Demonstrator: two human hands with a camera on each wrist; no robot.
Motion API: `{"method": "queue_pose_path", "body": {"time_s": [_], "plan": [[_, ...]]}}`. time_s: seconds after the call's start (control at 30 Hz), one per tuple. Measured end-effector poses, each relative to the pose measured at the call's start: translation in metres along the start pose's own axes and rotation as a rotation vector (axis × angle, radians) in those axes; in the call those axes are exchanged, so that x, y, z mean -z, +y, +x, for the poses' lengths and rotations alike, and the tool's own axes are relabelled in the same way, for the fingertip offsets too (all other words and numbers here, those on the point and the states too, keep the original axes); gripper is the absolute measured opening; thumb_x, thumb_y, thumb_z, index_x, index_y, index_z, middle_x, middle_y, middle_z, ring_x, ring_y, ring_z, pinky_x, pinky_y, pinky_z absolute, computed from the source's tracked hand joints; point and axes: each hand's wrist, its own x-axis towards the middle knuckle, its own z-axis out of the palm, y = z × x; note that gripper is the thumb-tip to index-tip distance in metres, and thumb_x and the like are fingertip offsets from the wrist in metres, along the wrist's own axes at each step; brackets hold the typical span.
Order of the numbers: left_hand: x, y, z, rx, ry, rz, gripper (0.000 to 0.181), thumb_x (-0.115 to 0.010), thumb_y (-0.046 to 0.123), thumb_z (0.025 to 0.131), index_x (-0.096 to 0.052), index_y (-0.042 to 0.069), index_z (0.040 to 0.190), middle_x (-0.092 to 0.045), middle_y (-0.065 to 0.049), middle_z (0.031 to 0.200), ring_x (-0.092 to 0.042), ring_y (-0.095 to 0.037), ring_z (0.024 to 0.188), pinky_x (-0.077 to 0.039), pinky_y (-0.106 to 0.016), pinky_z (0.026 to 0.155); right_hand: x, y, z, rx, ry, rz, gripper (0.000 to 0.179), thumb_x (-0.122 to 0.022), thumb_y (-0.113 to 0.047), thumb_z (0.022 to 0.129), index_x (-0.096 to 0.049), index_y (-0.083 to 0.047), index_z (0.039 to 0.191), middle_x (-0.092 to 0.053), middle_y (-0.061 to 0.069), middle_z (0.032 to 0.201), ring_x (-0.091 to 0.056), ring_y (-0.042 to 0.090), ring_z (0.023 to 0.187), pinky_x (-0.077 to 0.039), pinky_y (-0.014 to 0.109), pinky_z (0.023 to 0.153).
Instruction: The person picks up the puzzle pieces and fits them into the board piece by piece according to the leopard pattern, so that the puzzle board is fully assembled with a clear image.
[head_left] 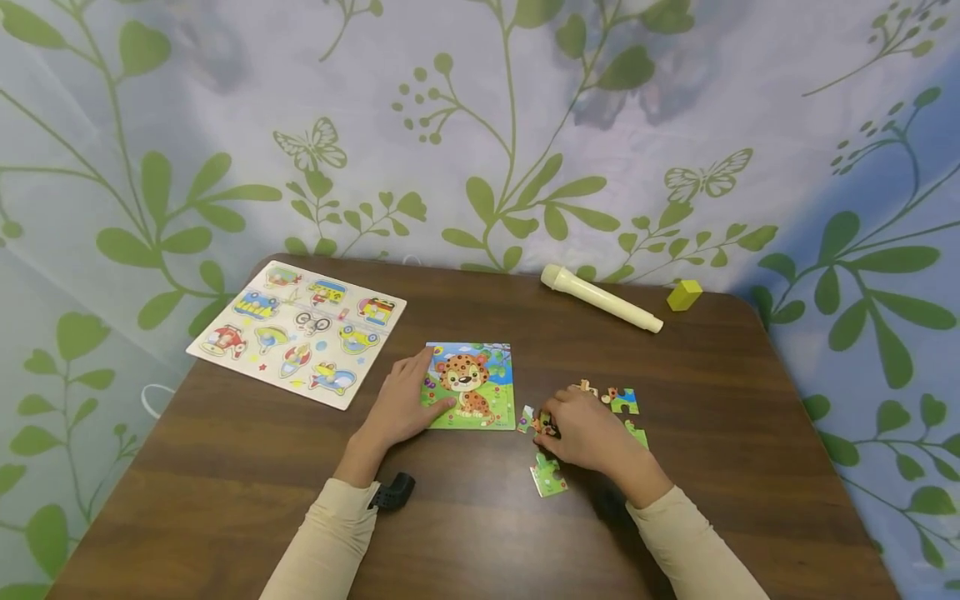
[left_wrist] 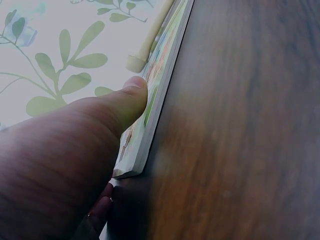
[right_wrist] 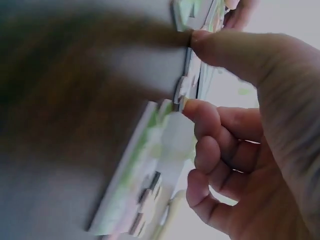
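Observation:
A square leopard puzzle board (head_left: 498, 375) lies flat on the table. My left hand (head_left: 405, 400) holds it along its left side; in the left wrist view the thumb (left_wrist: 127, 102) rests over its edge. Just right of the board, my right hand (head_left: 588, 429) pinches a brown-spotted puzzle piece (head_left: 547, 423) between thumb and index finger, the other fingers curled. Small jigsaw pieces lie around that hand: a green one (head_left: 548, 477) on the near side, a blue-and-green one (head_left: 624, 401) beyond, and one with a purple flower (head_left: 527, 417) beside the board. The hand partly hides others.
A larger wooden vehicle puzzle (head_left: 300, 329) lies at the back left of the brown table (head_left: 450, 533). Toward the back right are a cream-coloured rod (head_left: 603, 300) with a thicker end and a yellow block (head_left: 683, 295). A leaf-patterned curtain (head_left: 465, 125) hangs behind the table.

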Motion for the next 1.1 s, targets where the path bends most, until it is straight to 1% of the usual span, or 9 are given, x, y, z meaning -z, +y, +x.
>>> {"method": "queue_pose_path", "body": {"time_s": [0.23,0.33,0.4,0.5,0.57,0.67,0.77,0.87,1.1], "plan": [[-0.001,0.000,0.001,-0.011,-0.012,-0.012,0.097,-0.072,0.051,0.091,-0.025,0.006,0.162,-0.034,-0.016,0.165,-0.034,-0.039,0.149,-0.031,-0.066,0.117,-0.002,0.002,0.004,0.050,0.005,-0.045,0.029,-0.078,-0.036,0.079,-0.073,-0.009,0.089,-0.067,0.001,0.085,-0.055,0.018,0.078,-0.050,0.036,0.076],[-0.001,-0.001,0.001,-0.013,-0.015,-0.018,0.093,-0.070,0.049,0.094,-0.025,0.005,0.162,-0.036,-0.017,0.164,-0.034,-0.039,0.148,-0.031,-0.066,0.117,0.003,-0.002,0.013,0.059,0.021,-0.041,0.030,-0.078,-0.037,0.080,-0.074,-0.009,0.092,-0.068,0.001,0.088,-0.057,0.019,0.081,-0.052,0.038,0.078],[-0.001,-0.002,0.001,-0.004,-0.005,-0.032,0.085,-0.066,0.043,0.098,-0.026,0.004,0.162,-0.038,-0.018,0.163,-0.035,-0.039,0.148,-0.031,-0.065,0.117,0.007,-0.009,0.025,0.072,0.021,-0.031,0.030,-0.077,-0.038,0.081,-0.074,-0.010,0.093,-0.068,0.001,0.089,-0.057,0.020,0.082,-0.052,0.040,0.077],[-0.001,-0.004,0.002,0.014,0.020,-0.065,0.068,-0.054,0.031,0.105,-0.027,0.005,0.162,-0.042,-0.017,0.160,-0.035,-0.038,0.147,-0.031,-0.063,0.119,0.010,-0.021,0.052,0.096,0.012,-0.036,0.032,-0.076,-0.041,0.083,-0.072,-0.011,0.093,-0.067,0.002,0.092,-0.057,0.022,0.086,-0.051,0.042,0.079],[-0.002,-0.004,0.003,0.017,0.036,-0.089,0.059,-0.047,0.024,0.108,-0.028,0.005,0.161,-0.045,-0.017,0.158,-0.037,-0.038,0.146,-0.031,-0.062,0.119,0.008,-0.029,0.071,0.120,0.002,-0.059,0.032,-0.074,-0.043,0.084,-0.070,-0.012,0.092,-0.067,0.002,0.093,-0.059,0.023,0.089,-0.053,0.043,0.083],[-0.003,-0.003,0.005,0.024,0.045,-0.122,0.054,-0.042,0.021,0.110,-0.031,0.005,0.160,-0.048,-0.018,0.156,-0.038,-0.039,0.145,-0.032,-0.062,0.118,0.002,-0.040,0.097,0.164,-0.016,-0.091,0.030,-0.071,-0.043,0.086,-0.069,-0.014,0.091,-0.068,0.003,0.096,-0.063,0.025,0.094,-0.054,0.046,0.089],[-0.003,0.000,0.007,0.034,0.049,-0.138,0.053,-0.042,0.022,0.110,-0.033,0.005,0.159,-0.049,-0.019,0.154,-0.040,-0.039,0.144,-0.032,-0.063,0.117,-0.002,-0.049,0.116,0.165,-0.056,-0.099,0.029,-0.069,-0.041,0.088,-0.071,-0.014,0.098,-0.070,0.004,0.102,-0.065,0.026,0.100,-0.054,0.048,0.096],[-0.004,0.002,0.009,0.039,0.065,-0.124,0.054,-0.046,0.021,0.108,-0.035,0.006,0.159,-0.051,-0.018,0.153,-0.041,-0.039,0.143,-0.033,-0.063,0.116,-0.004,-0.054,0.128,0.141,-0.091,-0.093,0.033,-0.071,-0.040,0.089,-0.073,-0.013,0.107,-0.071,0.005,0.109,-0.064,0.028,0.105,-0.054,0.052,0.099],[-0.004,-0.003,0.008,0.060,0.097,-0.091,0.058,-0.057,0.016,0.103,-0.038,0.006,0.157,-0.053,-0.018,0.152,-0.043,-0.039,0.141,-0.036,-0.064,0.114,-0.010,-0.062,0.139,0.140,-0.122,-0.044,0.032,-0.068,-0.039,0.092,-0.073,-0.012,0.110,-0.070,0.005,0.111,-0.063,0.026,0.104,-0.054,0.048,0.096]]}}
